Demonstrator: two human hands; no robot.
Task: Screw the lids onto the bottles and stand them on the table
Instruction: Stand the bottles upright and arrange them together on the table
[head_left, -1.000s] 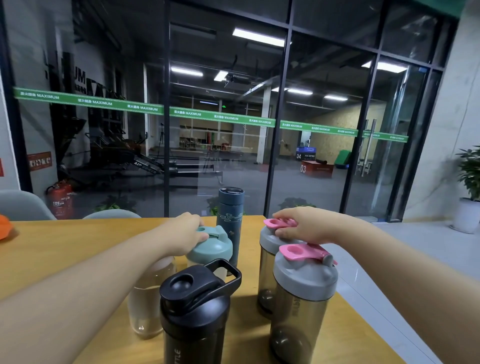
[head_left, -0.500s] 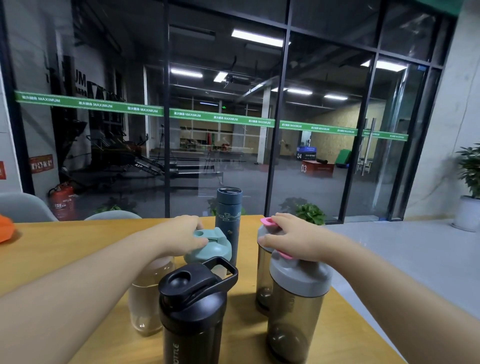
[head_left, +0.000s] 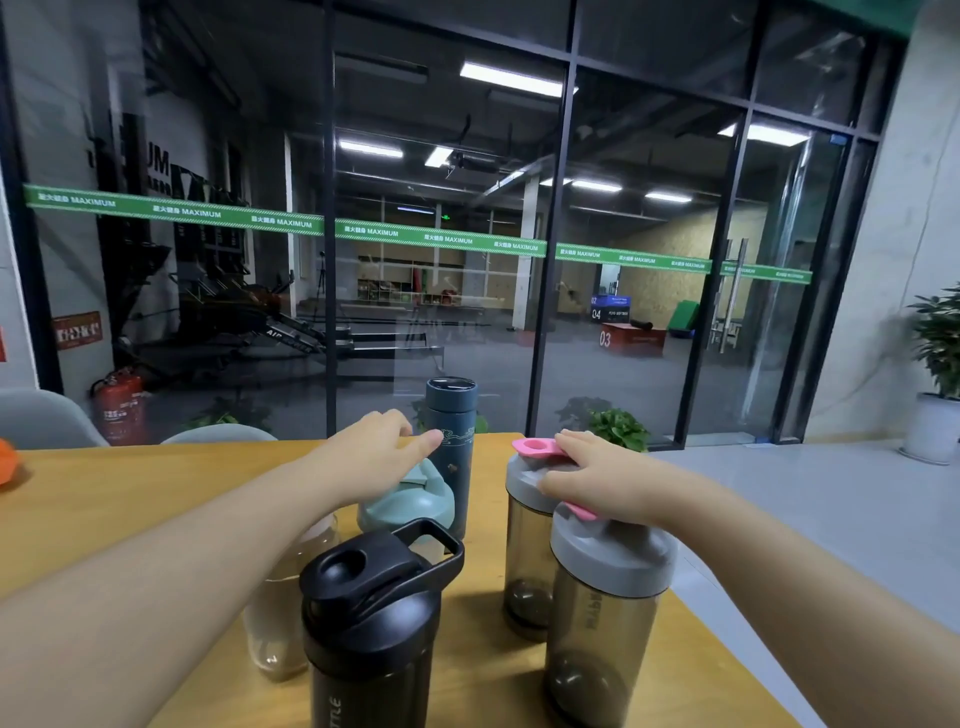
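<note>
Your fingers (head_left: 574, 448) lie fairly straight on the far grey lid (head_left: 530, 480) at centre frame; left hand (head_left: 374, 447) hovers relaxed over the teal lid (head_left: 410, 501). Curl round it, then twist squarely.

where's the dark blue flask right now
The blue flask stands upright at the far middle of the table, just behind the teal lid, by the left hand.

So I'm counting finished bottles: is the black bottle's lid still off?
No, the black lid sits on top of the black bottle, which stands upright on the table.
</note>
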